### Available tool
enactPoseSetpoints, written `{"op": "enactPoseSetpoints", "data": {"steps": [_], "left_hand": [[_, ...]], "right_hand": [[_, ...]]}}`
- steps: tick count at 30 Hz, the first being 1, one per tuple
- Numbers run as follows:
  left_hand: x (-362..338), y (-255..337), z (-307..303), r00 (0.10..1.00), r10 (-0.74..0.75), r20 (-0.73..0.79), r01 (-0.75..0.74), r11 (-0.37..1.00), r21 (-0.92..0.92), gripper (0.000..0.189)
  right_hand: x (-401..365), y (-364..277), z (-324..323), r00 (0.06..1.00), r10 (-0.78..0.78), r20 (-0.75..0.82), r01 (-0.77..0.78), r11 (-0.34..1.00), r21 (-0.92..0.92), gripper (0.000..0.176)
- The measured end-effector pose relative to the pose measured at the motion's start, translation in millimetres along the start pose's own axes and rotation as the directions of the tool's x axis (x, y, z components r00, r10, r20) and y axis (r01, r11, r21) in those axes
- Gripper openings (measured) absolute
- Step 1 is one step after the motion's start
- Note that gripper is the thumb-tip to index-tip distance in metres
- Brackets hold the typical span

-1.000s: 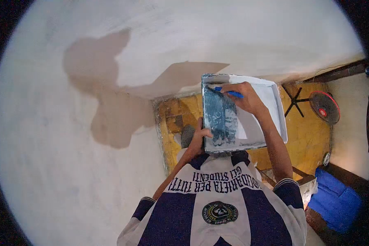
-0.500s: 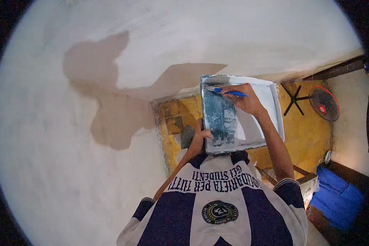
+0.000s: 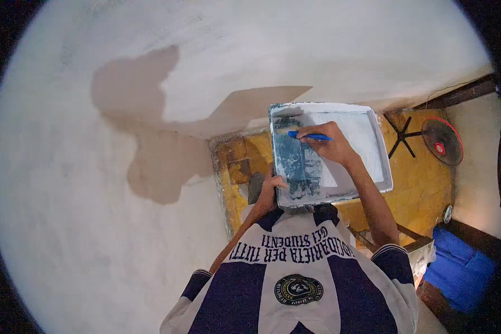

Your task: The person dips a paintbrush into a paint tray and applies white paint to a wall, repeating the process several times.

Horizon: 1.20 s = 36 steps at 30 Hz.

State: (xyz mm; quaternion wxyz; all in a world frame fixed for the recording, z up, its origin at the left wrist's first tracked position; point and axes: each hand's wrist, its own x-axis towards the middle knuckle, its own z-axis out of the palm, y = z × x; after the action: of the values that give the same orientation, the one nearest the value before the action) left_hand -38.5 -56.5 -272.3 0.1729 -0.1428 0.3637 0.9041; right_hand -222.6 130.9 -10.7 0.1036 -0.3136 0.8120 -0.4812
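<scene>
A shallow paint tray point(image 3: 382, 150) is held up in front of my chest, with white paint point(image 3: 355, 123) across its right part and dark, streaky bottom showing on the left. My left hand point(image 3: 269, 186) grips the tray's left edge near the close corner, thumb over the rim and the other fingers hidden beneath. In my right hand point(image 3: 334, 146) is a paintbrush with a blue handle point(image 3: 313, 136), pinched between thumb and fingers. Its tip points left, over the dark part of the tray.
A pale wall point(image 3: 83, 234) fills the left and top, with my shadow cast on it. Below lies a yellow tiled floor point(image 3: 423, 186). To the right stand a fan point(image 3: 441, 142) with a red rim and black legs, and something blue and cushion-like point(image 3: 459, 267).
My right hand has drawn the paintbrush from near the tray's far left corner a little toward me. The tray's right side has shifted slightly to the right.
</scene>
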Motion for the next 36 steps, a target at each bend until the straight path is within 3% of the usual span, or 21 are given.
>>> {"op": "enactPoseSetpoints", "data": {"steps": [3, 6, 9, 12, 15, 17, 19, 23, 25, 26, 27, 30, 33, 36], "left_hand": [[-5, -3, 3, 0.981, 0.177, 0.073, -0.190, 0.953, 0.238, 0.082], [-9, 9, 6, 0.996, 0.071, 0.045, -0.074, 0.995, 0.070, 0.082], [-3, 5, 2, 0.989, 0.137, 0.054, -0.145, 0.968, 0.206, 0.074], [2, 2, -1, 0.977, 0.201, 0.067, -0.212, 0.919, 0.333, 0.067], [-2, 19, 19, 0.999, 0.033, -0.019, -0.032, 0.999, 0.031, 0.060], [-33, 93, 89, 0.998, 0.041, -0.041, -0.031, 0.972, 0.232, 0.058], [-43, 116, 111, 0.998, 0.038, -0.055, -0.022, 0.962, 0.273, 0.059], [-32, 107, 105, 0.997, -0.006, -0.074, 0.009, 0.999, 0.044, 0.063], [-23, 77, 81, 0.997, 0.042, -0.062, -0.037, 0.997, 0.068, 0.064], [-14, 39, 44, 0.994, 0.103, -0.041, -0.096, 0.984, 0.150, 0.065], [-15, 41, 46, 0.987, 0.162, -0.014, -0.155, 0.961, 0.229, 0.066], [-14, 63, 53, 0.980, -0.153, -0.126, 0.156, 0.988, 0.010, 0.067], [-7, 60, 46, 0.975, -0.206, -0.077, 0.198, 0.975, -0.103, 0.066], [2, 26, 11, 0.998, -0.040, 0.039, 0.038, 0.997, 0.070, 0.055]], "right_hand": [[-2, -17, -8, 0.995, 0.093, 0.020, -0.093, 0.996, -0.008, 0.019], [1, -12, -14, 0.997, -0.039, -0.072, 0.033, 0.996, -0.086, 0.019], [2, -6, -9, 0.997, -0.067, -0.049, 0.058, 0.984, -0.170, 0.021], [-1, 0, 1, 0.988, -0.091, 0.127, 0.122, 0.956, -0.267, 0.024], [2, -14, -4, 0.994, 0.009, 0.112, 0.013, 0.981, -0.193, 0.026], [4, -15, -8, 0.998, -0.026, 0.057, 0.037, 0.978, -0.206, 0.027], [2, -13, -7, 0.997, -0.054, 0.063, 0.068, 0.968, -0.243, 0.028], [2, -10, -3, 0.985, -0.012, 0.171, 0.055, 0.967, -0.250, 0.032], [3, -13, -3, 0.988, -0.005, 0.151, 0.043, 0.969, -0.244, 0.035], [4, -18, -4, 0.993, -0.030, 0.111, 0.058, 0.963, -0.263, 0.038], [5, -21, -4, 0.996, -0.055, 0.071, 0.073, 0.957, -0.281, 0.040], [6, -10, 8, 0.984, -0.030, 0.173, 0.097, 0.914, -0.393, 0.048], [-3, -3, 20, 0.973, -0.054, 0.224, 0.138, 0.915, -0.379, 0.055], [0, -20, 10, 0.992, -0.008, 0.128, 0.046, 0.954, -0.297, 0.035]]}}
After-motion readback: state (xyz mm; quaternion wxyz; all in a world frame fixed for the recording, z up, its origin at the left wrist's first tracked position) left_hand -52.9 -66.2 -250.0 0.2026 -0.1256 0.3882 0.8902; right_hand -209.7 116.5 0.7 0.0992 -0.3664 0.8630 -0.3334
